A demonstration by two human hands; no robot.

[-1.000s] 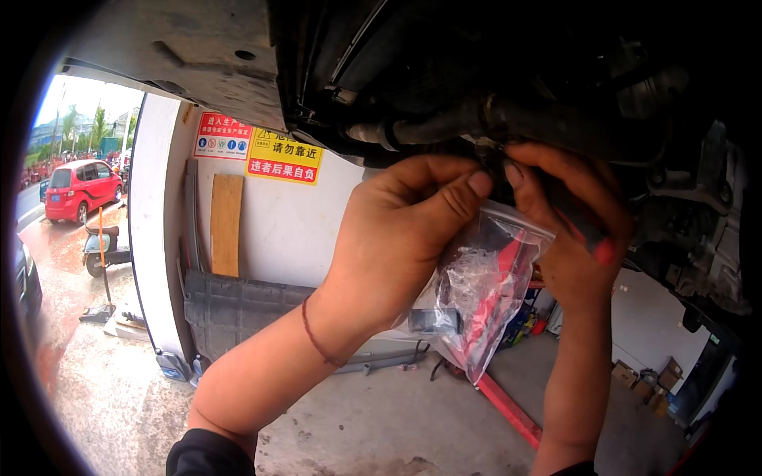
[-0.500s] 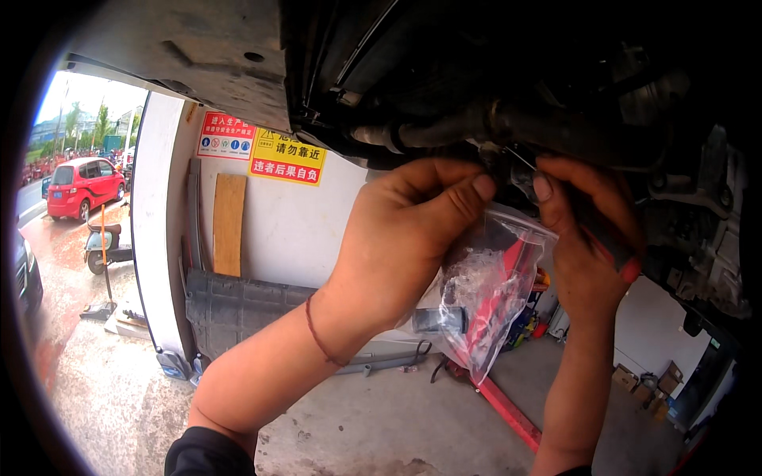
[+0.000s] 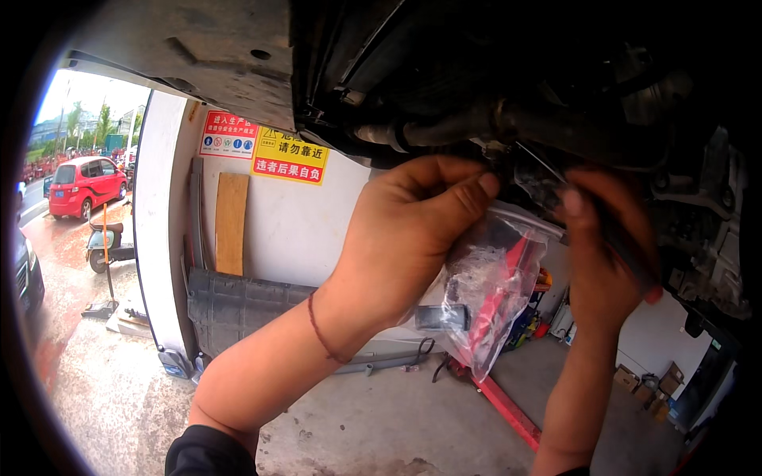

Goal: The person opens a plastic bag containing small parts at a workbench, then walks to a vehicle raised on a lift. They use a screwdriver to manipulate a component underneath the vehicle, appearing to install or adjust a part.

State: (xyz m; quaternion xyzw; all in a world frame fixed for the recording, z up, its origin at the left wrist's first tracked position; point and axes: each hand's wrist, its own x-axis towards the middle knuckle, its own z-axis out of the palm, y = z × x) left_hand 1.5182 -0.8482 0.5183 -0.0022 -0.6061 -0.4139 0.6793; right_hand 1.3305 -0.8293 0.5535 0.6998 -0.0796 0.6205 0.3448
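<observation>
My left hand [image 3: 405,230] is raised under a dark car underbody, thumb and fingers closed in a pinch. From this grip hangs a clear zip bag [image 3: 494,297]; its top edge runs behind my fingertips, so how they hold it is partly hidden. My right hand [image 3: 603,258], slightly blurred, is wrapped round a screwdriver [image 3: 542,161] with a thin metal shaft and a dark handle ending in red. The shaft points up and left, its tip close to a small metal fitting [image 3: 494,149] beneath a dark pipe [image 3: 460,127].
Low overhead sits a grey underbody panel [image 3: 214,63]. A red metal beam [image 3: 508,416] crosses the concrete floor [image 3: 357,436]. Against the white wall stand a wooden board [image 3: 231,226] and a black plastic panel [image 3: 246,313]. Outside are a red car [image 3: 86,189] and a scooter [image 3: 111,242].
My right hand has drawn back a little to the right and down with the screwdriver, showing more of its shaft. My left hand and the bag have barely moved.
</observation>
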